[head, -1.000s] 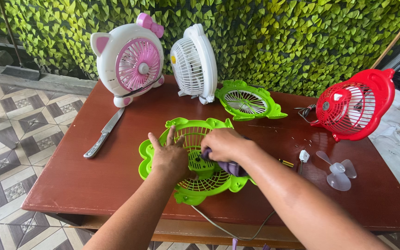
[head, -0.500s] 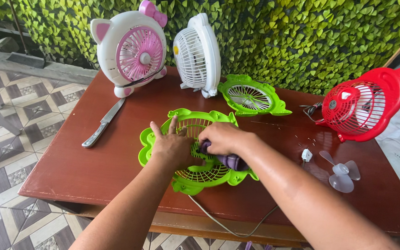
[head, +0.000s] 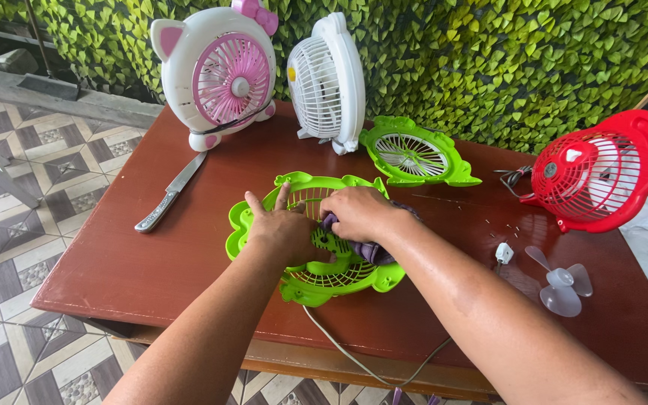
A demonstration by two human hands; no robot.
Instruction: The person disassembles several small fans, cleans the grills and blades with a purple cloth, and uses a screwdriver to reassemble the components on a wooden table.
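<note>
1. Left hand (head: 283, 232) presses flat, fingers spread, on the green fan grille (head: 313, 281); right hand (head: 358, 214) clutches a purple cloth (head: 369, 251) against it.
2. The grille lies mid-table (head: 136, 262), at five o'clock from the knife (head: 166, 196).
3. Likely light, flexible plastic with thin ribs; safest held at its rim.

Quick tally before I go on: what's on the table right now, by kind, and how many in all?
Assembled fans: 3, pink-and-white fan, white fan, red fan
Green fan parts: 2, green fan body under left hand and right hand, green grille
Clear fan blade: 1
Knife: 1
Purple cloth: 1
Total: 8
</note>
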